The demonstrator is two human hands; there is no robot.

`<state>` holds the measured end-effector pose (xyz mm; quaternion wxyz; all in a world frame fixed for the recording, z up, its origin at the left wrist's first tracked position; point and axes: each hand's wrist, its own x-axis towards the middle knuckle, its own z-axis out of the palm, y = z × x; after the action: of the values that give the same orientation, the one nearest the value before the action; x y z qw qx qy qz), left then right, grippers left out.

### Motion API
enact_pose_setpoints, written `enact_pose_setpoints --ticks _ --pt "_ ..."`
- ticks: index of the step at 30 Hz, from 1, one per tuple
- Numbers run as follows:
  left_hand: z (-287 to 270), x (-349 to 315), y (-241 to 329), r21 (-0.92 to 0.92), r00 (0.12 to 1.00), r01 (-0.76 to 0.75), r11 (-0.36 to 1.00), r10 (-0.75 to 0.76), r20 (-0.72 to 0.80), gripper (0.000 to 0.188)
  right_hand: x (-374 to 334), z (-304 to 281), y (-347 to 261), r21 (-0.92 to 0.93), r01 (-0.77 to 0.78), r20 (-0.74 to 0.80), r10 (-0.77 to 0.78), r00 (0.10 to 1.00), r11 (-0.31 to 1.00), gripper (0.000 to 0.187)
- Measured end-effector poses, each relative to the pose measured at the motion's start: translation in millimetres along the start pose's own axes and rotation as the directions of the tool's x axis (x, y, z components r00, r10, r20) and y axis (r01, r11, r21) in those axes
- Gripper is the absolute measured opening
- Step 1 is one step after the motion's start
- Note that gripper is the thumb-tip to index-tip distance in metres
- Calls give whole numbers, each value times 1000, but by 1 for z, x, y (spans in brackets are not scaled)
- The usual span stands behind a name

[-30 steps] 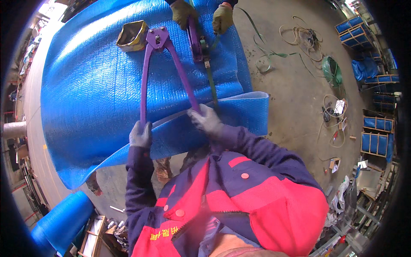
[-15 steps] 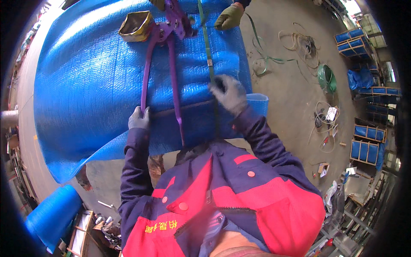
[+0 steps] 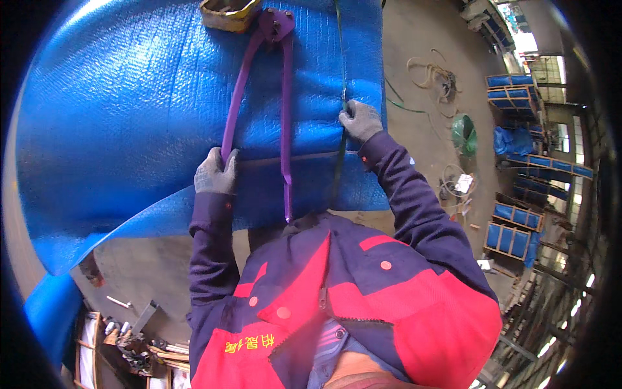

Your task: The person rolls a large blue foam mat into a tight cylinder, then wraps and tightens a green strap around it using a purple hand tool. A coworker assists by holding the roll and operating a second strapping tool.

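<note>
Both my hands wear grey gloves. My left hand (image 3: 217,174) is closed round the end of the left handle of a purple long-handled strap sealer (image 3: 277,26), which lies on a blue woven sheet (image 3: 149,117). Its right handle (image 3: 286,117) runs down to the front of my jacket with no hand on it. Right of the tool, a narrow green strap (image 3: 340,45) crosses the sheet. My right hand (image 3: 363,121) is closed on this strap, its fingers partly hiding it. Beside the sealer's head sits a small yellow-edged open container (image 3: 231,14).
Past the sheet's right side, a green strap coil (image 3: 464,134) and loose pale strapping (image 3: 435,76) lie on the concrete floor. Blue-wrapped crates (image 3: 512,240) stand farther right. A blue roll (image 3: 52,314) and an open wooden crate (image 3: 87,350) are at the lower left.
The view has shifted, and the other person's gloved hands have left it. My right hand's fingers have closed on the strap. My left hand still holds the sealer's handle.
</note>
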<state>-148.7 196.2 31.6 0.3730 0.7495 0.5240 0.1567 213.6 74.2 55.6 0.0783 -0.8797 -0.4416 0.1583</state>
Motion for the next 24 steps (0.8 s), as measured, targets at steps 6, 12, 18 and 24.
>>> enact_pose_setpoints --ticks 6,12,18,24 --pt "-6 0 5 -48 1000 1 999 0 29 35 4 5 15 154 -70 52 63 997 986 32" --pt "-12 0 7 -75 997 15 997 -9 73 35 4 13 25 151 -53 27 49 998 987 28" --pt "-10 0 6 -57 999 -17 998 19 43 35 2 15 30 314 -109 39 101 994 943 26" --pt "-9 1 2 -12 995 -20 1000 21 93 39 5 24 38 329 -100 33 94 995 939 29"
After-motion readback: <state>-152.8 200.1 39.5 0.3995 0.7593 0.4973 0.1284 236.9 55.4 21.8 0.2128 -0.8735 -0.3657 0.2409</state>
